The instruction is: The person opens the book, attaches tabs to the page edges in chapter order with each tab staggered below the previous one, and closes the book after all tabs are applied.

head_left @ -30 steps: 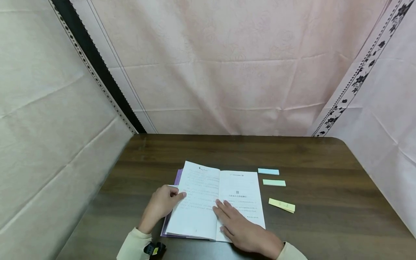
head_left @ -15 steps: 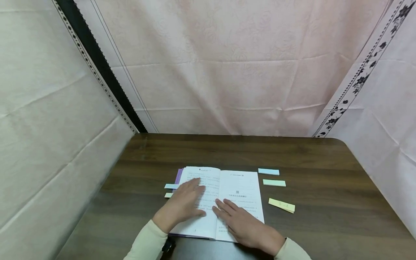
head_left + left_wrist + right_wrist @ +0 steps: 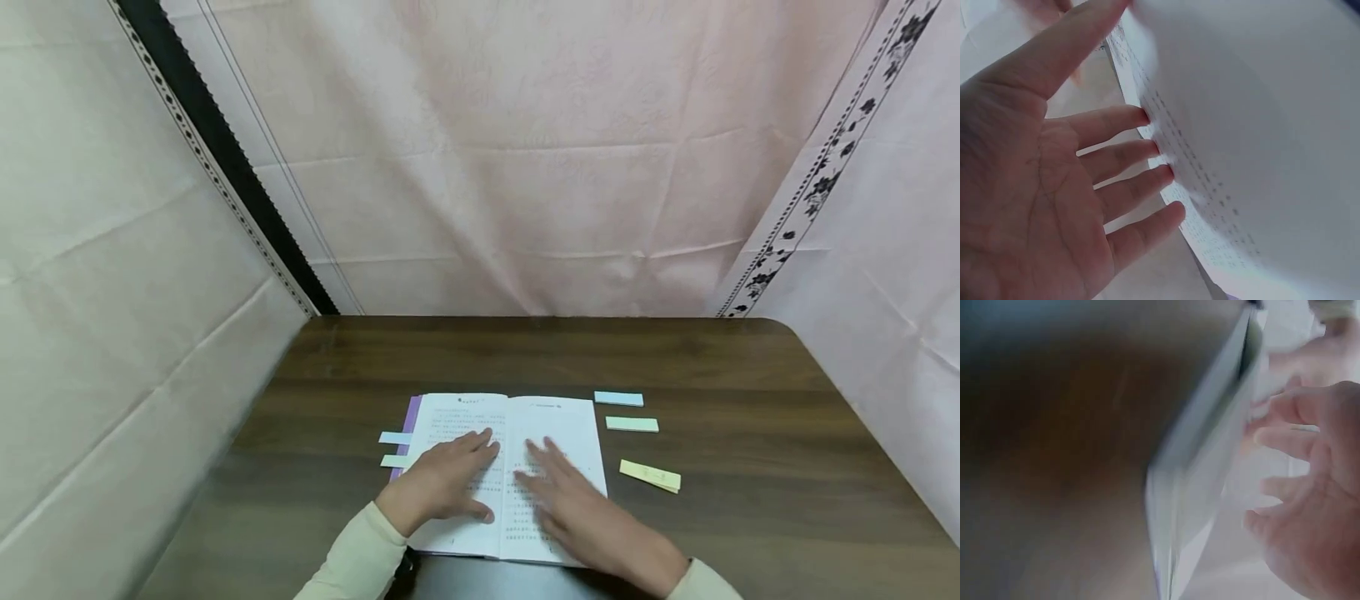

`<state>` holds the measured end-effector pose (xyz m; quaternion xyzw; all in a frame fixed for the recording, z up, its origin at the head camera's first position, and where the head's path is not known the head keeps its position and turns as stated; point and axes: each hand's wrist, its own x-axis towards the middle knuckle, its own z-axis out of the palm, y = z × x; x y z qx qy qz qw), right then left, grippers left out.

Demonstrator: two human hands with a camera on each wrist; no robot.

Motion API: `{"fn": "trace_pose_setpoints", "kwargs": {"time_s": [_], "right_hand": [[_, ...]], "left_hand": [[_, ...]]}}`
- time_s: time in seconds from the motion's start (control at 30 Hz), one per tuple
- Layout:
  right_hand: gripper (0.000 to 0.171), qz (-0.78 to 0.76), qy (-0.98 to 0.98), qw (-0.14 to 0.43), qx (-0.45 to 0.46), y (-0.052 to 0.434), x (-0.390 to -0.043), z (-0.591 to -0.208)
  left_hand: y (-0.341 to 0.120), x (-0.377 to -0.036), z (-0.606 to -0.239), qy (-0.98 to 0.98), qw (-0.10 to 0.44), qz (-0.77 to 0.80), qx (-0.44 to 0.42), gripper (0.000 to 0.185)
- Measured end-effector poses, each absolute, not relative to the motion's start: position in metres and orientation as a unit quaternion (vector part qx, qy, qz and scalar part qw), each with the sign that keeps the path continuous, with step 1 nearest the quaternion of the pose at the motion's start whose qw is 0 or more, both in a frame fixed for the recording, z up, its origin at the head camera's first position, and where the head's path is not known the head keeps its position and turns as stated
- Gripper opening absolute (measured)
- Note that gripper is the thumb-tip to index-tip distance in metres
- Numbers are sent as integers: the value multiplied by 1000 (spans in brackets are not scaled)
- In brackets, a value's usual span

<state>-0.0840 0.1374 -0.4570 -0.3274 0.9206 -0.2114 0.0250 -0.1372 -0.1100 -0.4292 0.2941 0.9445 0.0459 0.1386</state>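
An open book (image 3: 555, 421) with printed white pages and a purple cover lies flat on the dark wooden table (image 3: 525, 350). My left hand (image 3: 450, 479) rests flat on the left page, fingers straight, near the spine. My right hand (image 3: 573, 500) lies flat on the right page, blurred by motion. In the left wrist view the left hand (image 3: 1072, 187) has its fingertips against the page (image 3: 1260, 156). The right wrist view shows the right hand (image 3: 1310, 487) beside the book's edge (image 3: 1197, 481), all blurred.
Two small sticky notes, blue (image 3: 393, 437) and green (image 3: 393, 461), stick out at the book's left edge. To the right of the book lie a blue strip (image 3: 618, 399), a green strip (image 3: 632, 424) and a yellow strip (image 3: 649, 476). Pink cloth walls surround the table.
My left hand let go of the left page's edge and moved flat onto the page towards the spine. The right hand slid from the spine onto the right page.
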Motion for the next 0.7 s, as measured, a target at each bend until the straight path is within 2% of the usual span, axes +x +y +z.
{"fn": "trace_pose_setpoints", "kwargs": {"time_s": [0.07, 0.13, 0.33, 0.5, 0.7], "right_hand": [[47, -210, 929, -14, -303, 155, -88, -455], [47, -204, 941, -30, -268, 173, -94, -453], [50, -167, 971, 11, -168, 221, -109, -451], [46, -149, 975, 15, -163, 245, -109, -456], [25, -122, 971, -30, -204, 252, -108, -461]], "left_hand": [[-106, -136, -428, 945, 141, 36, 295, 97], [-103, -136, -427, 945, 143, 25, 293, 97], [-100, -135, -423, 947, 165, 28, 276, 97], [-101, -134, -422, 946, 172, 42, 272, 97], [-101, -134, -422, 947, 175, 51, 266, 98]]}}
